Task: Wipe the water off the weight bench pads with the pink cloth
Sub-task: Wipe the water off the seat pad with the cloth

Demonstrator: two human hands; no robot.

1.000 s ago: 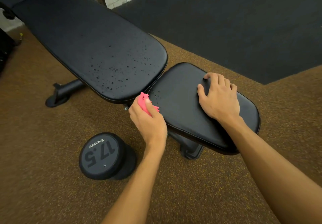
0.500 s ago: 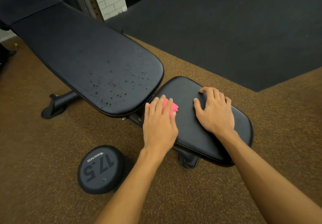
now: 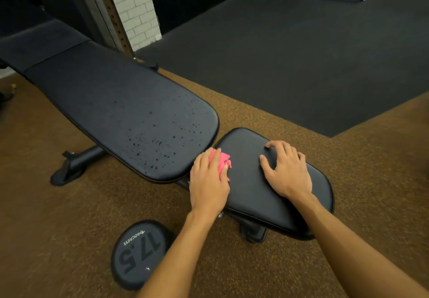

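— Brown floor point(image 3: 58, 216) lies open all round; back pad point(image 3: 120, 112) carries droplets near its rounded end.
— Seat pad point(image 3: 250, 195): left hand point(image 3: 209, 186), now palm-down, curls over pink cloth point(image 3: 219, 161) at the gap edge; right hand point(image 3: 287, 174) stays spread flat.

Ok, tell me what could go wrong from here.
The pink cloth is bunched small in the left hand, while droplets scatter widely over the back pad; some may be missed or smeared. The dumbbell stands on the floor close to the seat pad, so stepping toward the back pad could catch a foot.
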